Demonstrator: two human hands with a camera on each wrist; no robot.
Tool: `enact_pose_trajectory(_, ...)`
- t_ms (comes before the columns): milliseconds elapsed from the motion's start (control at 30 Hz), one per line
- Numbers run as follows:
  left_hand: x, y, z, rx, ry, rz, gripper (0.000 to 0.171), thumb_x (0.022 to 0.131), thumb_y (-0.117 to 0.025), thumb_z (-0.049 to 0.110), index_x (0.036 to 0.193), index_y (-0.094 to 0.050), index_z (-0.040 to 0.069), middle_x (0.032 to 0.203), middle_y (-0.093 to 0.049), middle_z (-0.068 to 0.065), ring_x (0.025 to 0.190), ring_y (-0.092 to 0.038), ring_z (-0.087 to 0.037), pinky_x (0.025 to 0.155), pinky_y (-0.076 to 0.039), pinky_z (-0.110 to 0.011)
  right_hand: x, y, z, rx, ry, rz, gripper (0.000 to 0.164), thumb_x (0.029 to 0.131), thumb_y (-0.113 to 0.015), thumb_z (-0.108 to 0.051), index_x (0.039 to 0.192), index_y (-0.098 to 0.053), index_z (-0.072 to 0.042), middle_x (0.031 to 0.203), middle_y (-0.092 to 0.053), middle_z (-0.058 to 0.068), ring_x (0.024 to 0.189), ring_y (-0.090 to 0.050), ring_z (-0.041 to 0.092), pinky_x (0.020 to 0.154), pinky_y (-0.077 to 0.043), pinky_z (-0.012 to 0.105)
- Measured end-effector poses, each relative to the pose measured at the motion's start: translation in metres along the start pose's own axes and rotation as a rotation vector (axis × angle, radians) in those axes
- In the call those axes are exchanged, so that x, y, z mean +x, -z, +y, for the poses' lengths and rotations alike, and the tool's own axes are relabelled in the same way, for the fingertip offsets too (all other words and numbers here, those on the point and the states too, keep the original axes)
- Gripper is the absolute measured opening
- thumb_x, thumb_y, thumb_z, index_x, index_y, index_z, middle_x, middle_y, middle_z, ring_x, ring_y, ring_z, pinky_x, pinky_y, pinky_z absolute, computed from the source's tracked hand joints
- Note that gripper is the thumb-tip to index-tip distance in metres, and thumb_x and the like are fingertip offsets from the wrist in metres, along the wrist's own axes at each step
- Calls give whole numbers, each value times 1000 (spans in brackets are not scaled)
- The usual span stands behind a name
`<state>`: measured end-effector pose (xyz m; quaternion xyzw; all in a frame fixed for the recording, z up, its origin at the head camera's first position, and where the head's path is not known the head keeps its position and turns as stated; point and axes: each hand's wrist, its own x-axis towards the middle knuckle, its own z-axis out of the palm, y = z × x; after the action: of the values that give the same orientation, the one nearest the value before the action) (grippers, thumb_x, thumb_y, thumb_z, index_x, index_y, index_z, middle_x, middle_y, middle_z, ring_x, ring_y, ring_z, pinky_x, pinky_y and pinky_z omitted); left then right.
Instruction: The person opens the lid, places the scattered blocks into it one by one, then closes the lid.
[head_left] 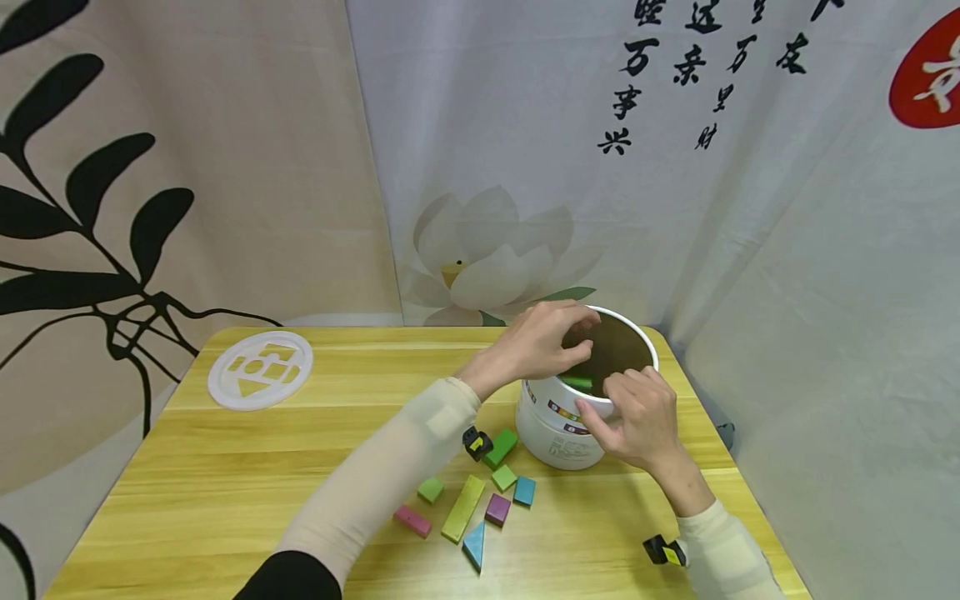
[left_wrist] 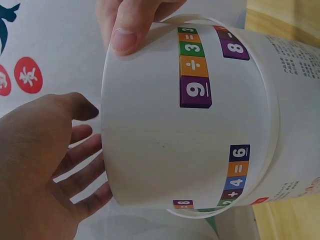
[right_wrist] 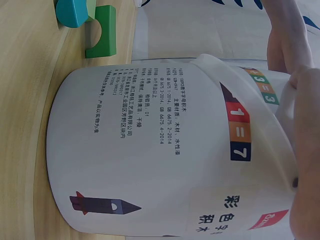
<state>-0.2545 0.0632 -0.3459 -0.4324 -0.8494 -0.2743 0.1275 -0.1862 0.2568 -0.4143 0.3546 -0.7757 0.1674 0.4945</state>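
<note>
A white bucket (head_left: 551, 433) with printed number tiles stands upright at the right back of the table, its top uncovered. My left hand (head_left: 551, 340) reaches over the bucket's rim, fingers loosely bent at the opening; in the left wrist view the left hand (left_wrist: 42, 145) appears beside the rim, its fingertips partly hidden behind it. With my right hand (head_left: 639, 417) I grip the near right rim, thumb against the outer wall. A green block (head_left: 577, 382) shows inside the bucket; the rest of the inside is mostly hidden.
Left of the bucket lie several loose blocks, among them a long yellow block (head_left: 463, 508), a blue triangle (head_left: 474, 546), a purple block (head_left: 497, 509) and a green arch block (head_left: 500, 447). A white round lid with shaped cutouts (head_left: 225, 379) rests at the back left. Cloth hangs behind.
</note>
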Motion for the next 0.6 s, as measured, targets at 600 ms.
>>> enact_pose_trajectory(600, -18, 1, -12, 123, 104, -50, 78, 98, -55, 61, 163, -35, 23, 167, -25, -5, 152, -13, -25, 119, -28, -54, 0, 0, 1, 2, 2, 2, 49, 87, -62, -41, 55, -38, -13, 51, -25, -10, 48, -21, 8, 46, -18, 30)
